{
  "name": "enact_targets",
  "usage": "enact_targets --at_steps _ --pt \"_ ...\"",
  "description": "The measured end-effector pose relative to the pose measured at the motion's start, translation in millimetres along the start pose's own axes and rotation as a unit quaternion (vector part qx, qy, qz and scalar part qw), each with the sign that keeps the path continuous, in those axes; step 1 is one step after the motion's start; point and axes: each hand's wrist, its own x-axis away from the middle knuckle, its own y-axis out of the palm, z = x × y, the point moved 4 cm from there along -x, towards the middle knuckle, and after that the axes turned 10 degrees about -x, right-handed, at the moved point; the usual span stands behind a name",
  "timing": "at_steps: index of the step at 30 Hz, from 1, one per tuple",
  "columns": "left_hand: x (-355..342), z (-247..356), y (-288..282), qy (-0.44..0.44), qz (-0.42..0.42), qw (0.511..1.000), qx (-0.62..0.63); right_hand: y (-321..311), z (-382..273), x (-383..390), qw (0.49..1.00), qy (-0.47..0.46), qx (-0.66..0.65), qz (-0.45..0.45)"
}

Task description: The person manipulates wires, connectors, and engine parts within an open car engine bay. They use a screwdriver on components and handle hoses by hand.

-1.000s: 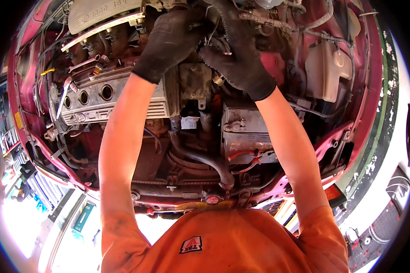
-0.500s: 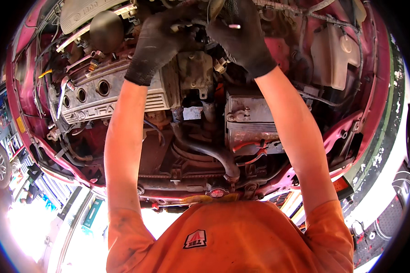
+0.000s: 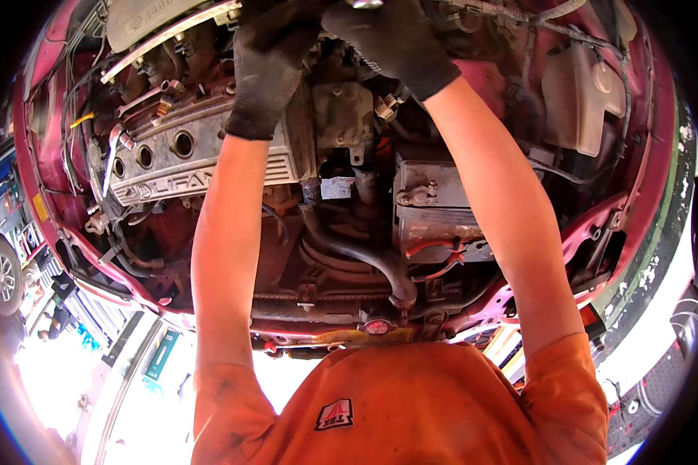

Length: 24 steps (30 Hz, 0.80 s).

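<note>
Both my hands wear black gloves and reach to the far side of a car's engine bay, at the picture's upper edge. My left hand point(image 3: 270, 74) is beyond the right end of the grey ribbed valve cover point(image 3: 209, 167), its fingers curled in shadow. My right hand point(image 3: 395, 46) is closed, its fingers pointing left toward the other hand. A small shiny metal piece point(image 3: 366, 3) shows at the top of the right hand, cut by the picture's edge. What either hand grips is hidden. Below them sits a dirty metal box-like part point(image 3: 341, 116).
A wrench point(image 3: 139, 99) and a ratchet-like chrome tool point(image 3: 110, 159) lie by the valve cover, which has open round holes. A black hose point(image 3: 349, 248) curves down to the radiator. The battery point(image 3: 434, 182) is under my right forearm; a plastic reservoir point(image 3: 578, 101) stands far right.
Both hands have moved farther up the picture, and the left hand's fingers are harder to see. A blurred dark round shape above the valve cover is gone. The view has shifted slightly.
</note>
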Motion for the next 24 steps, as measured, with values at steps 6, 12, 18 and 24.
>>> enact_targets --at_steps 6,12,18,24 --pt "-21.6 4.7 -0.7 -0.134 0.037 0.938 0.317 -16.5 19.7 13.5 0.951 0.228 -0.206 -0.029" --pt "-14.6 -0.9 7.5 -0.269 0.052 0.839 0.47 -23.6 20.0 -4.7 0.983 0.102 -0.151 -0.015" --pt "-17.0 1.2 8.0 -0.305 0.031 0.781 0.544 -15.7 12.4 -7.8 0.943 0.22 -0.25 -0.022" --pt "-13.6 8.9 8.4 -0.411 -0.004 0.731 0.544 -7.7 24.9 1.9 0.997 0.045 -0.023 0.056"
